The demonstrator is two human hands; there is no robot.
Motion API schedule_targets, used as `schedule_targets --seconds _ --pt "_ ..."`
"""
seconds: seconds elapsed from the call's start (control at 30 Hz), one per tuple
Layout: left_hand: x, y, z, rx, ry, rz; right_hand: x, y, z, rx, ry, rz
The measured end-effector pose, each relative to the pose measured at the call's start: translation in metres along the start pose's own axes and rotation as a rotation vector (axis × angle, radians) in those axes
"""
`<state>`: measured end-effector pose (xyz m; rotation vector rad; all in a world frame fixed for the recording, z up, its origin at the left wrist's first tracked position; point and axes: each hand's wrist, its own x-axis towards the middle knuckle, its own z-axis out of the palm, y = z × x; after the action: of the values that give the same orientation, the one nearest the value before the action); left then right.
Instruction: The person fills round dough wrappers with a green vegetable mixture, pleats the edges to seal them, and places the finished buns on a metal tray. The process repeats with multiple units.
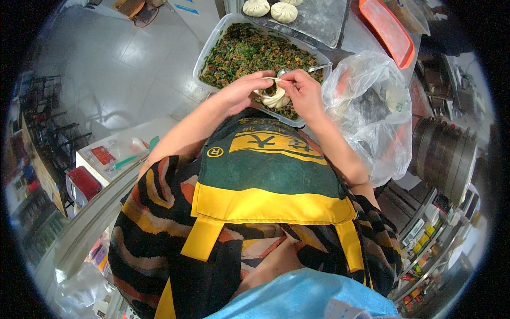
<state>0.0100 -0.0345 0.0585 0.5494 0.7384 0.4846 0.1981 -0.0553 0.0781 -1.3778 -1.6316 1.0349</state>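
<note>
Both hands are on one partly pleated dough wrapper (275, 100), held over a plastic tub (200, 52) of chopped green and brown filling (255, 48). My left hand (248, 88) supports the wrapper from the left, thumb and fingers at its rim. With thumb and forefinger, my right hand (303, 92) pinches the gathered edge. Folds show along the wrapper's near side, and its top still gapes. Behind the right hand a metal spoon (320, 67) rests in the tub, its handle over the right rim. How much filling lies inside the wrapper is hard to tell.
Several pleated buns (284, 12) sit on a dark floured tray (318, 24) beyond the tub. An orange-rimmed tray (388, 34) lies at the far right. Right of the tub is a clear plastic bag (368, 115), with stacked round steamers (444, 157) farther right.
</note>
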Motion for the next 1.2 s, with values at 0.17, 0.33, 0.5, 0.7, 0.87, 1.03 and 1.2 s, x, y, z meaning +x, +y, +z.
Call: schedule_targets --seconds 0.17,0.33,0.5,0.7,0.87,1.03,1.2 --pt "-0.008 -0.018 0.018 -0.085 0.087 0.112 -0.001 -0.001 0.000 -0.248 0.022 -0.353" --pt "-0.008 -0.016 0.021 0.083 0.085 0.167 0.010 -0.005 -0.010 -0.015 -0.160 0.026" --pt "-0.009 -0.013 0.020 0.146 0.055 0.078 0.008 -0.009 -0.009 -0.276 -0.098 -0.433" --pt "-0.009 -0.007 0.014 0.117 -0.015 0.032 0.010 -0.009 -0.014 -0.155 -0.229 -0.141" --pt "-0.012 0.001 0.013 0.189 -0.084 -0.044 0.006 -0.017 -0.012 -0.279 -0.197 -0.496" --pt "-0.009 0.014 0.008 0.147 -0.140 0.027 0.010 -0.013 -0.014 -0.200 -0.210 -0.231" --pt "-0.010 -0.004 0.007 0.087 0.065 0.127 -0.003 -0.001 0.002 0.050 -0.025 0.053"
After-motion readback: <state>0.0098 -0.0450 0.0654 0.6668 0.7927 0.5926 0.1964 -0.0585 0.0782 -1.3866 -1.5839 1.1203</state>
